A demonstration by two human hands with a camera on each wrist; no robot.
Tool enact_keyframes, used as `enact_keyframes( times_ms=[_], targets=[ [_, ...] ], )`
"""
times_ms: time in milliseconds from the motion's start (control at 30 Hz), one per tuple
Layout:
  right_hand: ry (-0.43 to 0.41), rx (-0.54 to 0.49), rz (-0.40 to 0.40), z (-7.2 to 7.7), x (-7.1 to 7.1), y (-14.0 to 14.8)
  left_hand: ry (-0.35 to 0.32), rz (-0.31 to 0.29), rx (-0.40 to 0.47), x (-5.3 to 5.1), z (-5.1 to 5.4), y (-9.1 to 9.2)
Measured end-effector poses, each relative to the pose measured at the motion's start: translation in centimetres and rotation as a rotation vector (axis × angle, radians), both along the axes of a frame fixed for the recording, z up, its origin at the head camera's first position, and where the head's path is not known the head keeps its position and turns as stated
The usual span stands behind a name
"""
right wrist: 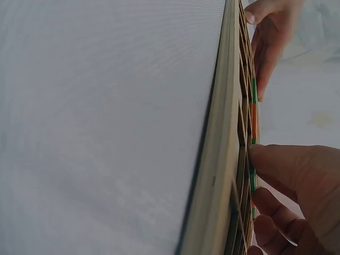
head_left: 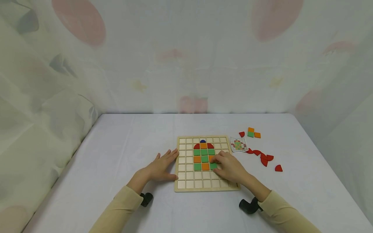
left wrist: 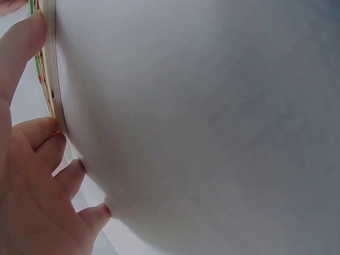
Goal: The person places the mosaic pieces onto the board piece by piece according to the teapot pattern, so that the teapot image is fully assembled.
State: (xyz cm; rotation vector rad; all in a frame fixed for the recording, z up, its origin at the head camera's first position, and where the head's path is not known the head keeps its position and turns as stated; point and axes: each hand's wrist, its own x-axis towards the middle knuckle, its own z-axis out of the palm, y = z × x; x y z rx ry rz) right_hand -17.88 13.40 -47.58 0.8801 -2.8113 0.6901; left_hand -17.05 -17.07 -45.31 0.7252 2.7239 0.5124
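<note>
A wooden grid board (head_left: 189, 189) lies flat on the table, its middle cells filled with coloured tiles. Green and orange squares form rows below two red quarter-circles (head_left: 197, 146) and a blue half-round piece (head_left: 202, 141). My right hand (head_left: 230, 166) reaches over the board's right side, thumb and forefinger at opposite edges of a green square tile (head_left: 213, 166) in the lowest filled row. In the right wrist view, green shows between that thumb and forefinger. With fingers spread, my left hand (head_left: 161, 166) rests against the board's left edge; its thumb and fingertips touch the rim in the left wrist view.
A pattern card (head_left: 239, 144) showing a coloured design lies by the board's upper right corner. Behind it are two orange squares (head_left: 257, 135), a green square (head_left: 251, 134) and a red quarter-circle (head_left: 242, 134). Several red pieces (head_left: 264, 160) trail off to the right.
</note>
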Motion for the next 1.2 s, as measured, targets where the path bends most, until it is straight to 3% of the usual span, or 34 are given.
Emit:
enact_keyframes(
  times_ms=[267, 533, 1200],
  targets=[
    [0.002, -0.003, 0.005, 0.1, 0.0, 0.0, -0.001, -0.004, -0.002, 0.0, -0.1, 0.0],
    [-0.017, -0.085, -0.018, 0.8, -0.3, 1.1, 0.003, -0.004, -0.012, 0.0, -0.1, 0.0],
    [-0.041, -0.25, -0.2, 2.7, -4.3, 7.7, -0.005, 0.002, -0.008, 0.0, 0.1, 0.3]
  ],
)
